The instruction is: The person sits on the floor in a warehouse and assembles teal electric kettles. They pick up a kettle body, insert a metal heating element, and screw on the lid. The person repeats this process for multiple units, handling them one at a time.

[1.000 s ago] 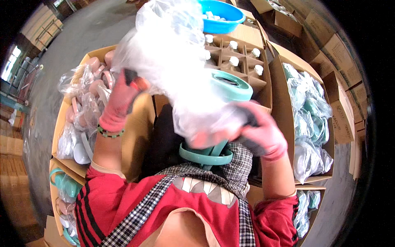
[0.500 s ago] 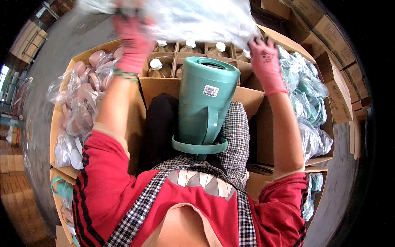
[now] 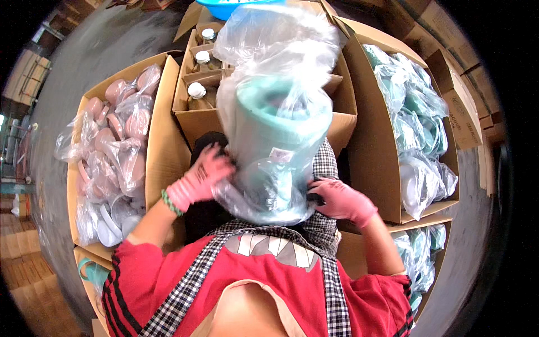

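A teal plastic jug [image 3: 281, 124] stands between my knees, with a clear plastic bag [image 3: 275, 39] over it down to its base. The bag's loose closed end puffs up above the jug. My left hand [image 3: 202, 175], in a pink glove with dark fingertips, is beside the jug's left side. Its fingers are apart and touch the flared lower edge of the bag. At the lower right of the jug, my right hand [image 3: 342, 201], gloved alike, has its fingers curled on the bag's edge. A white label shows through the plastic.
Ahead, a divided carton [image 3: 205, 119] holds glass bottles with white caps. To the left, a carton [image 3: 160, 129] contains bagged pink and white parts. Bagged teal parts [image 3: 418, 106] fill a carton on the right. A blue basin [image 3: 238, 8] sits at the far edge.
The clear bag has come down over the jug, which was bare before. Both hands have moved from the far side down to the jug's lower sides. More bottles and the blue basin now show.
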`<state>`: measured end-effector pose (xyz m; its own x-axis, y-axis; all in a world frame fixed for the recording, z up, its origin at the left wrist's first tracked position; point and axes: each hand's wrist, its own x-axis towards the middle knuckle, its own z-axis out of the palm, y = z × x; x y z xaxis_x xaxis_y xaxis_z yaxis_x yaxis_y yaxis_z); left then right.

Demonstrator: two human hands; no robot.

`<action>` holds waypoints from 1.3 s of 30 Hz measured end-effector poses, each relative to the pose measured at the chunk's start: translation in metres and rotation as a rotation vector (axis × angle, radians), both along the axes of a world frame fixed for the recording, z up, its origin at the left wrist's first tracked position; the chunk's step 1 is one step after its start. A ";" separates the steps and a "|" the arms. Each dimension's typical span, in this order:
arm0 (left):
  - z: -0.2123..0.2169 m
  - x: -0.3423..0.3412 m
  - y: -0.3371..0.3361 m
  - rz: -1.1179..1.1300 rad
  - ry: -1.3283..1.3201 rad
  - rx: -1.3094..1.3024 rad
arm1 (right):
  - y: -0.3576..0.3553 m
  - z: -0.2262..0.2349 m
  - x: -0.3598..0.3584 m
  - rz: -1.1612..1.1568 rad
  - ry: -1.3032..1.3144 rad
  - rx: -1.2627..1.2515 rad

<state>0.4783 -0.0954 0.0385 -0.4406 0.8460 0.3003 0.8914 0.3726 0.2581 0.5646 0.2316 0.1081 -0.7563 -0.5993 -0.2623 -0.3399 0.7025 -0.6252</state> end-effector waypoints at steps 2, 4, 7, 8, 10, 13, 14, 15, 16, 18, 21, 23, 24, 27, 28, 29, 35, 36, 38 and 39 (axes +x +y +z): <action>0.019 0.029 0.001 -0.047 -0.168 -0.248 | 0.003 0.036 -0.015 -0.203 -0.064 -0.110; 0.025 0.051 -0.003 -0.061 -0.294 -0.225 | -0.015 0.065 -0.028 -0.240 0.449 0.027; 0.030 0.064 -0.001 -0.104 -0.372 -0.153 | -0.056 0.022 -0.040 0.323 0.945 0.088; 0.031 0.064 0.001 -0.127 -0.390 -0.098 | -0.072 -0.018 -0.037 0.423 0.979 0.170; 0.030 0.062 0.000 -0.124 -0.449 0.024 | -0.094 -0.043 -0.043 0.663 0.992 0.370; 0.031 0.068 -0.008 0.032 -0.605 0.395 | -0.080 -0.028 -0.065 0.762 1.127 0.550; 0.033 0.071 -0.013 0.128 -0.696 0.534 | -0.075 -0.022 -0.065 0.698 1.072 0.474; 0.035 0.071 -0.020 0.223 -0.790 0.670 | -0.068 -0.014 -0.064 0.630 1.017 0.399; 0.030 0.070 -0.028 0.388 -0.936 0.850 | -0.059 -0.002 -0.062 0.562 1.115 0.354; 0.020 0.069 -0.048 0.628 -1.158 1.083 | -0.045 0.033 -0.062 0.350 1.157 0.265; 0.009 0.061 -0.040 0.440 -1.392 1.010 | -0.010 0.083 -0.057 -0.295 1.130 0.081; 0.011 0.062 -0.006 0.377 -1.419 0.656 | 0.005 0.095 -0.050 -0.785 0.993 -0.190; 0.014 0.065 0.021 0.387 -1.552 0.681 | 0.008 0.098 -0.046 -0.915 0.914 -0.322; 0.006 0.013 0.076 0.180 -0.579 0.300 | 0.004 0.076 -0.043 -1.185 0.888 -0.649; 0.018 0.006 0.090 0.113 -0.045 0.096 | -0.011 0.078 -0.039 -1.202 0.757 -0.825; 0.028 0.000 0.106 0.115 0.540 -0.009 | -0.021 0.071 -0.032 -1.163 0.813 -0.937; 0.075 -0.033 0.075 0.151 0.476 0.429 | -0.024 0.052 0.023 -1.054 0.865 -0.748; 0.079 -0.032 0.069 0.160 0.495 0.479 | -0.024 0.053 0.031 -1.001 0.872 -0.673; 0.089 -0.039 0.067 0.152 0.532 0.571 | -0.018 0.068 0.045 -0.916 0.693 -0.722; 0.098 -0.041 0.063 0.146 0.570 0.583 | -0.019 0.070 0.047 -0.890 0.708 -0.783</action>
